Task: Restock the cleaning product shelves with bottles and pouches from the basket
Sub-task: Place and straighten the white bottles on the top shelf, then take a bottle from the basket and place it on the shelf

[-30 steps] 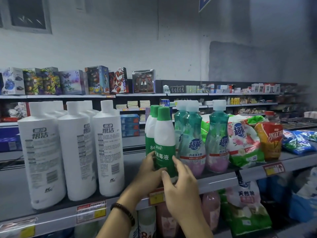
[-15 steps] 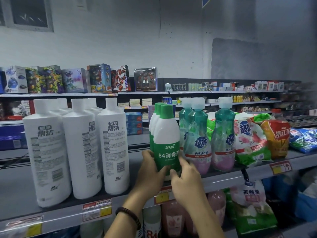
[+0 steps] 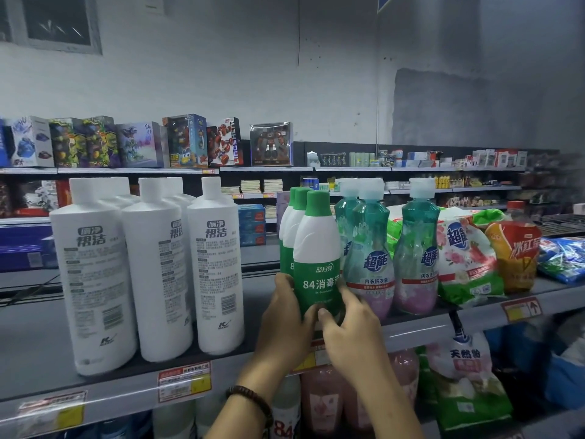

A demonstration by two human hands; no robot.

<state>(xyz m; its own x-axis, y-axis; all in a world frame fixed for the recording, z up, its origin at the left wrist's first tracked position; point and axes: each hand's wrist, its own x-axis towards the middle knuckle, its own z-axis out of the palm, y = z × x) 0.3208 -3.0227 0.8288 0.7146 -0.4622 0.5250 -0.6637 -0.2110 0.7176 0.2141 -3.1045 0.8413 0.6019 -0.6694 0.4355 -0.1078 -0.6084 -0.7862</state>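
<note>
A green-and-white 84 disinfectant bottle with a green cap stands upright at the front of the grey shelf. Two more of the same bottle line up behind it. My left hand grips its lower left side, and my right hand grips its lower right side; the thumbs meet in front of the base. A bead bracelet sits on my left wrist. The basket is out of view.
Tall white cleaner bottles stand left of a gap. Teal laundry bottles touch the right side, then detergent pouches and a red-capped drink bottle. Pink bottles and pouches fill the lower shelf. Toy boxes line a far shelf.
The bottle has been turned between both hands, so its front label now faces me. Both hands stay at its base, with the thumbs brought closer together.
</note>
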